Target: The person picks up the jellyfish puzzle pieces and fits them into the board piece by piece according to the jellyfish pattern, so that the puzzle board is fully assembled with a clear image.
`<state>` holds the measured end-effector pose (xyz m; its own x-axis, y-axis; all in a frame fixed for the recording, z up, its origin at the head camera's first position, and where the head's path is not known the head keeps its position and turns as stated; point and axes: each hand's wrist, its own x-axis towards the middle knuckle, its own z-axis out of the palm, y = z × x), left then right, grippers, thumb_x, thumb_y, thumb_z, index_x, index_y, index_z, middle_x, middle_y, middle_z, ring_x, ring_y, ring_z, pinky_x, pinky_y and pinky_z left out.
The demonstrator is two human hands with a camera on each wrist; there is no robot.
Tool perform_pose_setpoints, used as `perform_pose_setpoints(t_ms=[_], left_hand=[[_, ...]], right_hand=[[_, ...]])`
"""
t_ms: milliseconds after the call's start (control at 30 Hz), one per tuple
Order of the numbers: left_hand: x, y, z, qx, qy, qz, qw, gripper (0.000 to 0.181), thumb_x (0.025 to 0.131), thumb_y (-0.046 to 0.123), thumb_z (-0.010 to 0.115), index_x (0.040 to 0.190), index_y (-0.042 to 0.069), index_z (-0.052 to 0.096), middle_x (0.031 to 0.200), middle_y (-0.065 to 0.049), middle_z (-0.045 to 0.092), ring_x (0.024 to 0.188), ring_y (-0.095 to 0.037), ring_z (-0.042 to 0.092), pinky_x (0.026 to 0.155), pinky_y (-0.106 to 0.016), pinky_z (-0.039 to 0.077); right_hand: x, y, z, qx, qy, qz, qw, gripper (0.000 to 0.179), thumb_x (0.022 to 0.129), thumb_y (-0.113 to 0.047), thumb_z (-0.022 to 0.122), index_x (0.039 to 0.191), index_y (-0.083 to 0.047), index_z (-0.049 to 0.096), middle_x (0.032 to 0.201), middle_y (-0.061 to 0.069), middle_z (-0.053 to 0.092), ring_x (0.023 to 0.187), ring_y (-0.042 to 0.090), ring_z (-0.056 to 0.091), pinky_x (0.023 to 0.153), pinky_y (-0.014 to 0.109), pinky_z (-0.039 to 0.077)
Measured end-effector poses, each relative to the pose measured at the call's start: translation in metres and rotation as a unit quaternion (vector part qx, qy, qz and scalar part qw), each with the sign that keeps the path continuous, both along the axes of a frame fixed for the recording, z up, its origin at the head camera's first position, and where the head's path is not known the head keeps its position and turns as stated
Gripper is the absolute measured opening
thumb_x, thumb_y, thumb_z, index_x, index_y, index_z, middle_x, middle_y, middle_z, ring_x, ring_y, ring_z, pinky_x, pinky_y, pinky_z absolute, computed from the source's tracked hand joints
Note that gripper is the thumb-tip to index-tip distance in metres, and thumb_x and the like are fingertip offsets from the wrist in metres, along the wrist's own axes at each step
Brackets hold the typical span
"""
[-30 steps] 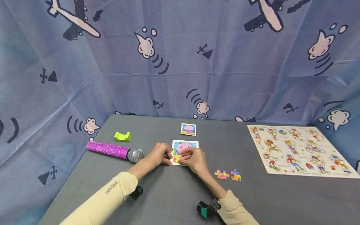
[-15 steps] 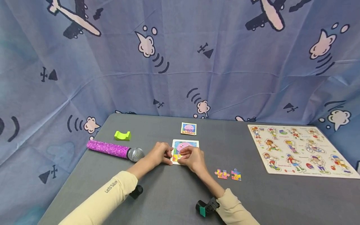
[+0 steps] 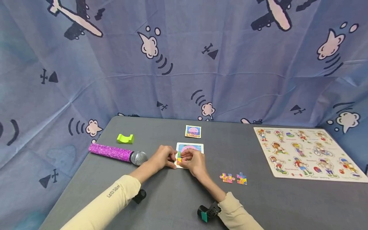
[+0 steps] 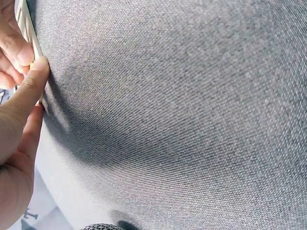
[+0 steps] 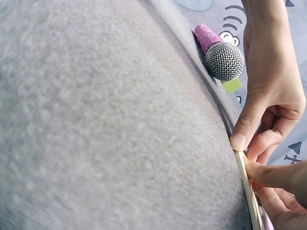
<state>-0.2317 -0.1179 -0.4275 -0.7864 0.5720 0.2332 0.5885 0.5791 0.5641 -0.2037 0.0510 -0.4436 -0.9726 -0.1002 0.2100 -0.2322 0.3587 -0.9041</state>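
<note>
A small white-framed jigsaw board [image 3: 202, 148] with a pink sea-creature picture lies on the grey table. My left hand [image 3: 164, 156] grips its left edge, thumb at the near side and fingers curled at the rim. Over the board's lower part my right hand [image 3: 196, 162] has its thumb and curled fingers at a yellow-and-pink jigsaw piece [image 3: 179, 161] in the lower left corner. The fingers hide much of the piece and the picture. In the right wrist view, the thumbs of the left hand [image 5: 276, 103] and right hand [image 5: 283, 184] meet close together along the board's edge [image 5: 247, 184].
Two loose jigsaw pieces, one pink [image 3: 227, 178] and one blue-yellow [image 3: 241, 179], lie right of the hands. A small picture card [image 3: 193, 131] lies behind the board. At left are a glittery microphone [image 3: 118, 154] and green stand [image 3: 125, 138]; at right, a large peg puzzle [image 3: 310, 153].
My right hand has shifted slightly left over the board, its fingers moving closer to the lower left corner. The left hand keeps its hold on the edge.
</note>
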Motion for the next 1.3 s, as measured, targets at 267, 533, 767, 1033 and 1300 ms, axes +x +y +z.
perform_pose_setpoints(t_ms=[267, 533, 767, 1033, 1300], left_hand=[[0.001, 0.003, 0.002, -0.003, -0.012, 0.005, 0.9999, 0.026, 0.055, 0.007, 0.09, 0.066, 0.0, 0.067, 0.09, -0.016, 0.07, 0.093, -0.031, 0.068, 0.074, -0.026, 0.053], [0.003, 0.003, 0.003, -0.004, -0.009, 0.005, 0.9999, 0.027, 0.055, 0.007, 0.09, 0.066, 0.001, 0.066, 0.09, -0.015, 0.07, 0.094, -0.03, 0.068, 0.076, -0.027, 0.054], [0.001, 0.002, 0.002, -0.006, -0.005, 0.005, 1.0, 0.027, 0.055, 0.007, 0.09, 0.065, 0.001, 0.066, 0.087, -0.014, 0.07, 0.094, -0.03, 0.068, 0.075, -0.025, 0.053], [0.002, 0.003, 0.004, -0.008, -0.02, 0.018, 0.9996, 0.027, 0.054, 0.006, 0.09, 0.065, 0.001, 0.066, 0.087, -0.014, 0.069, 0.096, -0.03, 0.068, 0.074, -0.026, 0.053], [0.005, 0.007, 0.01, -0.02, -0.039, 0.041, 0.9982, 0.028, 0.054, 0.004, 0.09, 0.065, 0.0, 0.065, 0.078, -0.008, 0.064, 0.101, -0.031, 0.066, 0.071, -0.027, 0.053]], right_hand=[[-0.001, 0.004, 0.003, 0.037, -0.012, -0.003, 0.9992, 0.027, 0.063, 0.015, 0.079, 0.085, 0.007, 0.067, 0.075, 0.015, 0.069, 0.066, 0.022, 0.069, 0.058, 0.023, 0.054], [-0.003, 0.006, 0.007, 0.057, -0.033, 0.017, 0.9977, 0.027, 0.061, 0.02, 0.073, 0.083, 0.007, 0.065, 0.076, 0.014, 0.068, 0.065, 0.021, 0.068, 0.057, 0.023, 0.053], [-0.004, 0.004, 0.008, 0.045, -0.026, 0.031, 0.9982, 0.026, 0.062, 0.021, 0.072, 0.083, 0.007, 0.064, 0.076, 0.015, 0.068, 0.067, 0.024, 0.068, 0.057, 0.024, 0.053], [-0.003, 0.017, 0.006, -0.033, -0.066, 0.041, 0.9964, 0.026, 0.07, 0.017, 0.073, 0.093, 0.011, 0.065, 0.086, 0.023, 0.069, 0.076, 0.029, 0.07, 0.062, 0.02, 0.053], [0.005, 0.056, 0.007, -0.076, -0.075, 0.072, 0.9917, 0.029, 0.078, 0.013, 0.07, 0.106, 0.013, 0.062, 0.1, 0.028, 0.065, 0.085, 0.022, 0.067, 0.069, 0.017, 0.052]])
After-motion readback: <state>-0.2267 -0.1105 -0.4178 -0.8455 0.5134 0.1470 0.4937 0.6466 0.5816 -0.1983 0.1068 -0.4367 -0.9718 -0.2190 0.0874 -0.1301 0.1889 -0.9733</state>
